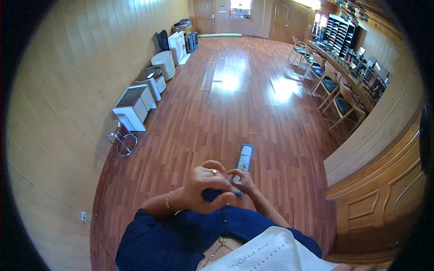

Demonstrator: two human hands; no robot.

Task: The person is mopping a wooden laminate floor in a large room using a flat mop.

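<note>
A flat mop (244, 158) with a blue-edged, whitish head lies on the reddish-brown wood floor ahead of me. My right hand (243, 180) is closed around its thin handle, just above the head in the picture. Nearer and higher, my left hand (209, 186) curls its fingers and thumb into a ring at the handle's upper end. Most of the handle is hidden by my hands and the steep view. A ring and a bracelet show on the left hand and wrist. A white printed cloth (262, 253) hangs over my dark blue top.
Along the left wall stand a round metal stool frame (122, 139), a white cabinet (134, 107), a small armchair (153, 81) and a round white seat (163, 63). Several wooden chairs (330, 83) line a long counter on the right. A panelled door (375, 207) is near right.
</note>
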